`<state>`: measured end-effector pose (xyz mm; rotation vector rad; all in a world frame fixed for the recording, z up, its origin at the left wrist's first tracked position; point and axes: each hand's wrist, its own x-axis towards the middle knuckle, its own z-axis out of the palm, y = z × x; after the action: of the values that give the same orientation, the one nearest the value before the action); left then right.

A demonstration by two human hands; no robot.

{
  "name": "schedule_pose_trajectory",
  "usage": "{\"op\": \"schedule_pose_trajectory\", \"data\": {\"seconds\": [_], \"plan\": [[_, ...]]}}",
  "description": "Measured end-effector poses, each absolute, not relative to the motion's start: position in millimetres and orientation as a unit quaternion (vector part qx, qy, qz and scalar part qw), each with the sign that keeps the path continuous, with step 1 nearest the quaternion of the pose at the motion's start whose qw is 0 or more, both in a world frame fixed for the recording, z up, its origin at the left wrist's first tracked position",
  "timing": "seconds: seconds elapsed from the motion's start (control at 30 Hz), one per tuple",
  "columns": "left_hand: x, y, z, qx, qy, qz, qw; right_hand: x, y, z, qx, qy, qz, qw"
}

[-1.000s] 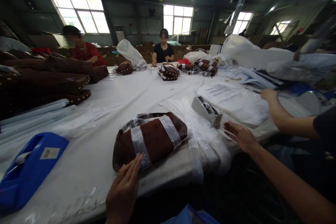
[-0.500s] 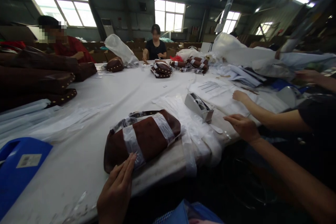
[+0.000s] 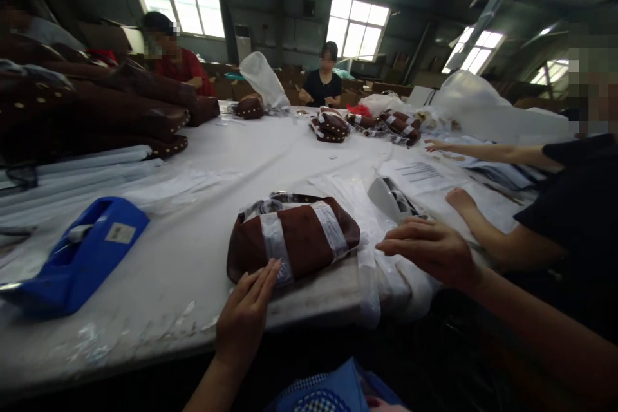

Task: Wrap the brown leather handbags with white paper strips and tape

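Note:
A brown suede bag [image 3: 299, 238] wrapped in clear plastic bands lies near the front edge of the white table [image 3: 203, 206]. My left hand [image 3: 246, 315] rests flat with fingers straight, fingertips touching the bag's near edge. Over a pile of clear plastic bags [image 3: 386, 270] to the right of the bag hovers my right hand [image 3: 429, 248], fingers spread and holding nothing. A white tape dispenser [image 3: 393, 199] stands just beyond that hand.
A blue tape dispenser [image 3: 77, 257] sits at front left. Stacked brown bags [image 3: 96, 116] fill the far left. More wrapped bags [image 3: 328, 127] lie at the far end, where two people sit. A co-worker's arms [image 3: 483, 232] reach over papers [image 3: 420, 174] on the right.
My right hand has moved left, from beside the white dispenser to over the plastic pile near the bag. The camera has swung right. My left hand stays on the bag's edge.

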<state>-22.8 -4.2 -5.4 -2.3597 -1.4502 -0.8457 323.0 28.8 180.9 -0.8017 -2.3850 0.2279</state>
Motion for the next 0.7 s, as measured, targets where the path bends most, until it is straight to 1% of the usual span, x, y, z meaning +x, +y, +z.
{"op": "schedule_pose_trajectory", "data": {"seconds": [0.07,0.17,0.27,0.33,0.53,0.7], "plan": [[-22.1,-4.8,-5.0,-0.807,-0.501,-0.288,0.122,291.8,35.5,179.3,-0.233,-0.908,0.181,0.297],[-21.0,-5.9,-2.8,-0.807,-0.502,-0.285,0.124,249.3,50.0,174.3,-0.175,-0.903,0.313,0.237],[-20.1,-7.1,-1.8,-0.804,-0.509,-0.284,0.114,213.5,75.7,165.4,-0.152,-0.903,0.356,0.187],[-19.6,-7.7,-2.3,-0.800,-0.514,-0.289,0.112,193.7,100.0,156.8,-0.136,-0.921,0.330,0.155],[-17.8,-7.4,-3.1,-0.790,-0.519,-0.302,0.121,150.8,176.9,133.9,-0.141,-0.977,0.160,0.026],[-17.2,-6.4,-3.0,-0.789,-0.518,-0.306,0.127,125.5,205.3,132.0,-0.142,-0.985,0.073,-0.063]]}}
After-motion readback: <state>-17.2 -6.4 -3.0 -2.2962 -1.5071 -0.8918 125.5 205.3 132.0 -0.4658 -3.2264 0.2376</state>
